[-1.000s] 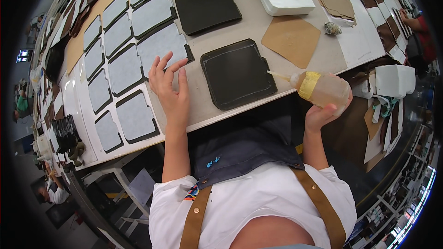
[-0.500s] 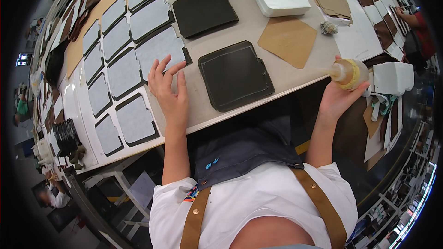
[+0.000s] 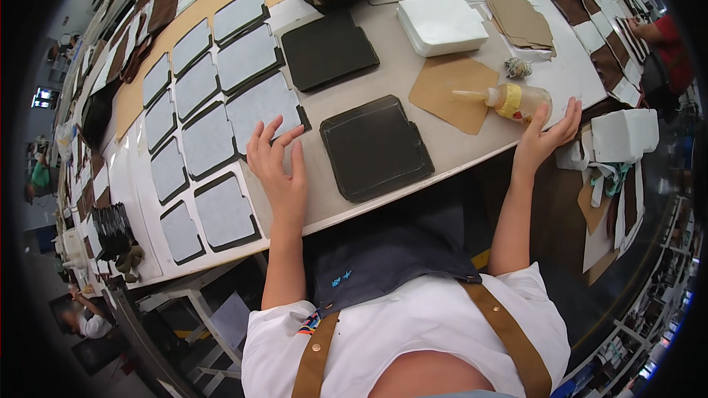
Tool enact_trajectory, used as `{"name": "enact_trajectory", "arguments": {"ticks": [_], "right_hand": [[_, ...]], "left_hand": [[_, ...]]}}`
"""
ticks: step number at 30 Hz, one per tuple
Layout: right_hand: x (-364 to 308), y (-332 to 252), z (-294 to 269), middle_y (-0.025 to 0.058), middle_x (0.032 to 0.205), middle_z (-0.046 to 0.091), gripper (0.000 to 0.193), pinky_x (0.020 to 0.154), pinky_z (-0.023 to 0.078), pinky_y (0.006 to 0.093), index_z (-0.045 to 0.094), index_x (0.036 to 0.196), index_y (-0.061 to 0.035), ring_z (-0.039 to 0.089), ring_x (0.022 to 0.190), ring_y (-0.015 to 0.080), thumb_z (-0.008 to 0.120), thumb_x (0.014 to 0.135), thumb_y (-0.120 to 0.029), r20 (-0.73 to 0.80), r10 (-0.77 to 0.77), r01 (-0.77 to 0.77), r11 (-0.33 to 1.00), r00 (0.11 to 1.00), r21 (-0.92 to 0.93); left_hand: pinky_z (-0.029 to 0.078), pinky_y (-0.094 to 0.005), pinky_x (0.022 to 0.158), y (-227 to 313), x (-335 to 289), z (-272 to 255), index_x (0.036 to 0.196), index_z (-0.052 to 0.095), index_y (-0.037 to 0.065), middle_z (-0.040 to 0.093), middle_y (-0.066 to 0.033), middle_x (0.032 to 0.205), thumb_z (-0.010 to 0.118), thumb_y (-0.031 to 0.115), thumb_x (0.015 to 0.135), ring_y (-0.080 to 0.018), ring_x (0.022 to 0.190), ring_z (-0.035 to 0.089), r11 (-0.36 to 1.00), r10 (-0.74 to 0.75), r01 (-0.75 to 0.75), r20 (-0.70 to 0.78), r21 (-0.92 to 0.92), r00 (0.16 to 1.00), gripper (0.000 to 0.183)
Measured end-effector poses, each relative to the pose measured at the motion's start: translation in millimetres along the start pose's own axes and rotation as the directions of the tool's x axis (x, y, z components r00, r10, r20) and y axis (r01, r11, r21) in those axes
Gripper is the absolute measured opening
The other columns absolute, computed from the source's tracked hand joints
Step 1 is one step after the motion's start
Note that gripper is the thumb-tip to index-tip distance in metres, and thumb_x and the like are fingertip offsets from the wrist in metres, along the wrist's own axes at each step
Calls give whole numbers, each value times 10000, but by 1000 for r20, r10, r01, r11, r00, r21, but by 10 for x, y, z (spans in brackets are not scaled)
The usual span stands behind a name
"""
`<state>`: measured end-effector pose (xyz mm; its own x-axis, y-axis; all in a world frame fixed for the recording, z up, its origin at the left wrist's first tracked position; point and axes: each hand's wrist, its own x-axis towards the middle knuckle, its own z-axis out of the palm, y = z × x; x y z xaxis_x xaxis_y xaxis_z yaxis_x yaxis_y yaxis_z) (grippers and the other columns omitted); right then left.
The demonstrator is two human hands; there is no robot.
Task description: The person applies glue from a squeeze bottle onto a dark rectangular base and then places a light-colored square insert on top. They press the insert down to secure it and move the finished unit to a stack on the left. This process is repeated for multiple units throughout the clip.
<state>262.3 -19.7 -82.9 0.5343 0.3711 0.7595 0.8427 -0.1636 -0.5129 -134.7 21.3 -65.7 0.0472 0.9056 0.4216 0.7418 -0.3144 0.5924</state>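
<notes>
Head view showed your right fingers [image 3: 566, 127] spread at the bottle [image 3: 515, 102] lying on the counter [image 3: 451, 149], your left fingers [image 3: 286, 137] loosely parted near the grey panels [image 3: 262, 105].

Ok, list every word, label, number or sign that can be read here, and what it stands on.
Dark apron: small light-blue characters on the bib; I won't copy the wording out.
Clear bottle: yellow label with red marks, too small to read.
Nearest black panel: no text to be made out.
Bright panel at the far left: too small and blurred to read.
</notes>
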Motion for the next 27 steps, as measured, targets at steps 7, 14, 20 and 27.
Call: {"name": "enact_trajectory", "arguments": {"ticks": [7, 14, 20, 27], "right_hand": [[520, -813, 564, 121, 1290, 652, 291, 1050, 467, 398, 671, 1215, 3, 589, 1254, 304, 652, 929, -44, 456, -520, 367, 847, 722, 385], [539, -789, 1086, 99, 981, 696, 51, 817, 550, 405, 670, 930, -6, 677, 949, 287, 654, 887, -30, 530, -593, 457, 805, 607, 378], [612, -872, 1069, 107, 862, 663, 97, 743, 531, 388, 650, 892, -14, 663, 846, 279, 693, 892, -101, 587, -439, 269, 894, 680, 358], [899, -633, 1191, 34, 929, 697, 147, 811, 547, 346, 671, 962, -39, 667, 897, 185, 680, 982, -185, 840, 69, -662, 652, 539, 371]], "left_hand": [[199, -533, 1204, 312, 112, -87, 1126, 736, 137, 585, -79, 1406, 645, 111, 942, -347, 1436, 388, 985, 172, -171, 68, -23, 983, 206], [184, -563, 1204, 458, 232, -21, 1088, 752, 150, 590, -78, 1394, 660, 104, 930, -354, 1424, 395, 973, 228, -222, 84, -69, 970, 188], [182, -563, 1204, 439, 222, 5, 1078, 758, 147, 597, -78, 1386, 665, 105, 927, -350, 1425, 396, 971, 224, -216, 74, -98, 972, 182], [176, -567, 1205, 442, 209, -8, 1073, 758, 146, 602, -71, 1385, 666, 107, 927, -339, 1428, 397, 972, 207, -198, 70, -123, 976, 177]]}}
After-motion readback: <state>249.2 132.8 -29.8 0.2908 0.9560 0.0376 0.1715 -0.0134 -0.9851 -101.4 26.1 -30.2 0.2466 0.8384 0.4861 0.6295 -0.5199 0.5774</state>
